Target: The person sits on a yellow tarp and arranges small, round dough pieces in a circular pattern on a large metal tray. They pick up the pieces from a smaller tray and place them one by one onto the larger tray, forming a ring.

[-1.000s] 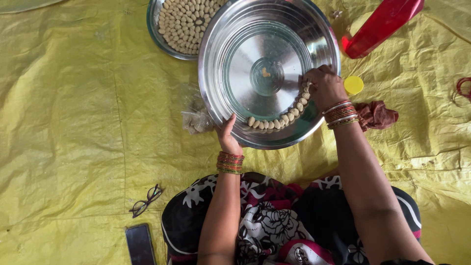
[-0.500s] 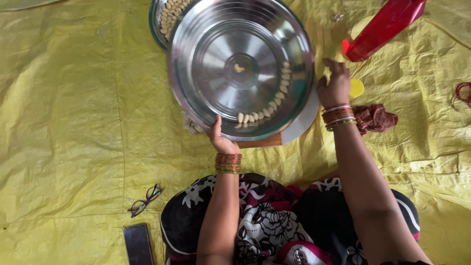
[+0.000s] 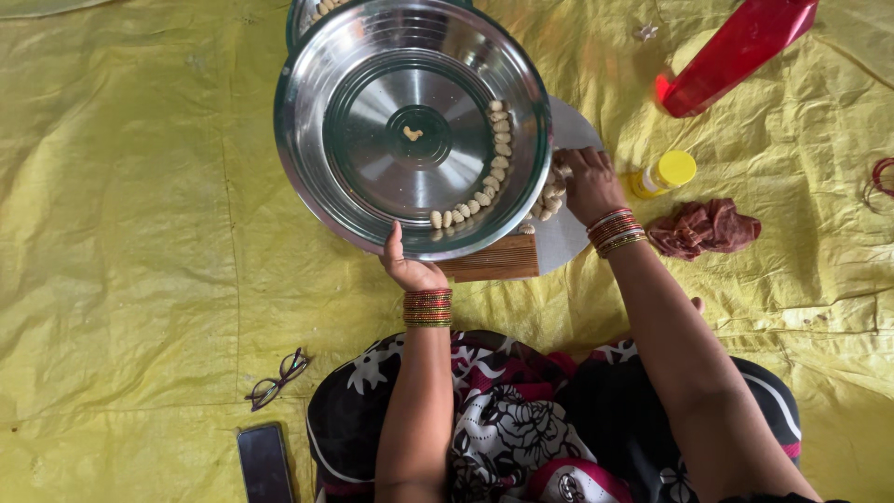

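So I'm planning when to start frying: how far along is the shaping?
Done: a curved row of pieces lies inside the steel plate. In hand: the left hand holds the plate's rim while the right hand reaches the pieces on the round board. Left: those loose pieces.

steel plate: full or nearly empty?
Nearly empty: the large round steel plate shows bare metal, one curved row of pale shaped pieces, one at centre.
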